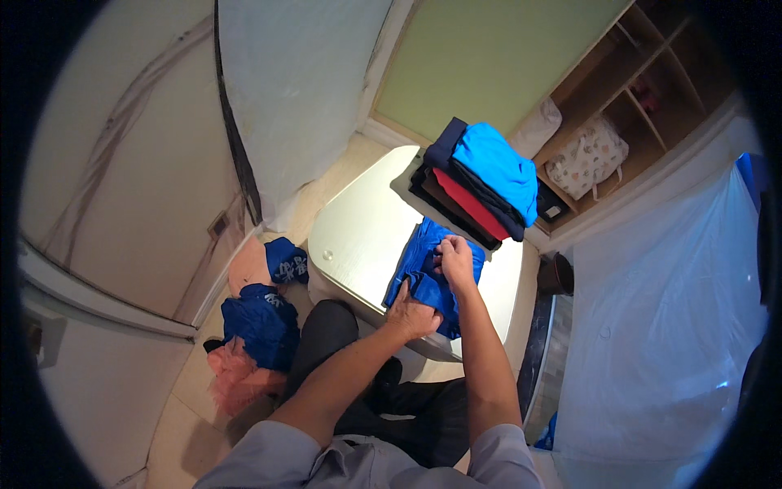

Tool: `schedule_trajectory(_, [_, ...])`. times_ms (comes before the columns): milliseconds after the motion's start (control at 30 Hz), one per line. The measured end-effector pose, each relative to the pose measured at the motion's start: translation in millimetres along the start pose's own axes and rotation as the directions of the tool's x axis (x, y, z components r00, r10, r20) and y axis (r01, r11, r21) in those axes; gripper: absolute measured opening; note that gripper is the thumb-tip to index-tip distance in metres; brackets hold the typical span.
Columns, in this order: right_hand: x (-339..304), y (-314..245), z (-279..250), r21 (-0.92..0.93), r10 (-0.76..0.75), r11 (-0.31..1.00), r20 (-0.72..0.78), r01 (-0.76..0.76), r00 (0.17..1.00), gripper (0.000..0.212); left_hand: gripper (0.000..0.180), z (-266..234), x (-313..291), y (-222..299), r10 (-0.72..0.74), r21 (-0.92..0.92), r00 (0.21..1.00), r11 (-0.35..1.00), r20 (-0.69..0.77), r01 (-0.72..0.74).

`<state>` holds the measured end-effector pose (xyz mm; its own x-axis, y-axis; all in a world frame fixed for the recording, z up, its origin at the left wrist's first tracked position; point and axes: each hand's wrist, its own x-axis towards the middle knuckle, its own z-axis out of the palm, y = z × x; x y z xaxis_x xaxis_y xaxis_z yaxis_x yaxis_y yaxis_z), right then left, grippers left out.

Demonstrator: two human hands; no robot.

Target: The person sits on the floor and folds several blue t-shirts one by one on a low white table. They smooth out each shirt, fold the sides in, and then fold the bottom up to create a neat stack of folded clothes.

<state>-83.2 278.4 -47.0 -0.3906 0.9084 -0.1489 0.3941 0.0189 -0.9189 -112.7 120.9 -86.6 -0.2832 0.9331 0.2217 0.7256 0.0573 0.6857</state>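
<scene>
A blue garment (419,254), partly folded, lies on a pale, glossy table (358,228) in front of me. At its near side, my left hand (415,316) grips the edge, the fingers partly hidden by the fabric. My right hand (456,259) is farther along the same garment, its fingers curled in against the cloth. Just beyond my hands stands a stack of folded clothes with a bright blue piece (497,171) on top. Red (470,204), brown, black and navy layers show below it.
Left of the table, blue clothes (259,322) and pink cloth (239,371) lie heaped on the floor. Open wooden shelves (643,94) at the far right hold a patterned bag (588,156). A dark bin (556,274) and a hanging translucent sheet (652,326) are to the right.
</scene>
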Motion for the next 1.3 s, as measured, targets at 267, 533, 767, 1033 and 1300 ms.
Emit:
schedule_trajectory(267, [-64.1, 51.7, -47.4, -0.374, -0.469, 0.821, -0.012, 0.431, 0.883, 0.03, 0.067, 16.3, 0.5, -17.3, 0.095, -0.044, 0.976, 0.993, -0.198, -0.105])
schedule_trajectory(533, [-163.7, 65.8, -33.0, -0.638, -0.561, 0.502, 0.273, 0.584, 0.781, 0.039, 0.035, 1.5, -0.4, -36.6, -0.223, -0.609, 0.848, 0.781, -0.481, -0.14])
schedule_trajectory(767, [-183.7, 66.6, -31.7, -0.474, -0.58, 0.624, 0.252, 0.621, 0.775, 0.037, 0.051, -46.4, -12.9, -25.0, 0.294, 0.161, 0.896, 0.954, -0.332, -0.254])
schedule_trajectory(1033, [-169.4, 80.8, -58.8, -0.725, -0.57, 0.536, 0.067, 0.433, 0.819, 0.046, 0.049, -37.9, -27.4, -30.8, 0.48, 0.375, 0.873, 0.795, 0.09, -0.476])
schedule_trajectory(1300, [-159.8, 84.3, -63.7, -0.79, -0.621, 0.463, 0.034, 0.402, 0.783, 0.007, 0.019, -33.3, -5.4, -28.5, 0.52, 0.403, 0.838, 0.741, 0.162, -0.538])
